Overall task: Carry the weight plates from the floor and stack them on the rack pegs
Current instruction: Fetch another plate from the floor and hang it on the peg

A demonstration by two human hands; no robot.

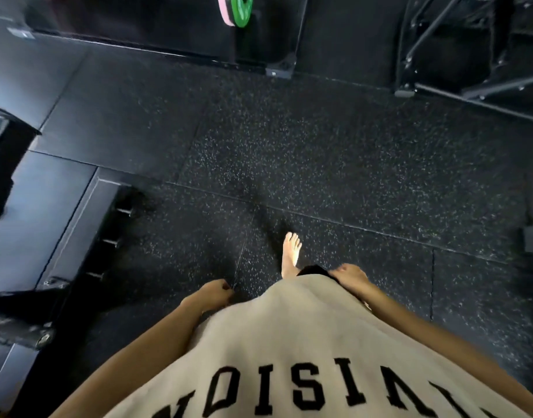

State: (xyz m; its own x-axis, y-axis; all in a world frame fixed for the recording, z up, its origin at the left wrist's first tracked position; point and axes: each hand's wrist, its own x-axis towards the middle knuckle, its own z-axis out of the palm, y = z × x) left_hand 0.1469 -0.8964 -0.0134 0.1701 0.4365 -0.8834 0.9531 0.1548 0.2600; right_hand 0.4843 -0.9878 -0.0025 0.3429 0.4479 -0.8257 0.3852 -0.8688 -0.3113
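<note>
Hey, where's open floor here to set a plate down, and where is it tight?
Open: speckled rubber floor ahead of the bare foot, between the bench at left and the rack base. Tight: beside the bench and the black frame at top right.

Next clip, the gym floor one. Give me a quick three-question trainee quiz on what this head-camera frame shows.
1. True or false: either of the hands, left hand or right hand, holds a weight plate.
2. Multiple choice: the round green weight plate and the round pink weight plate beside it appear at
A. the top edge
B. the bottom right corner
C. under the bare foot
3. Fill in: the bare foot stands on the black speckled rubber ____.

Key
1. False. Both hands hang by the beige lettered shirt, loosely curled, holding nothing.
2. A
3. floor
</note>
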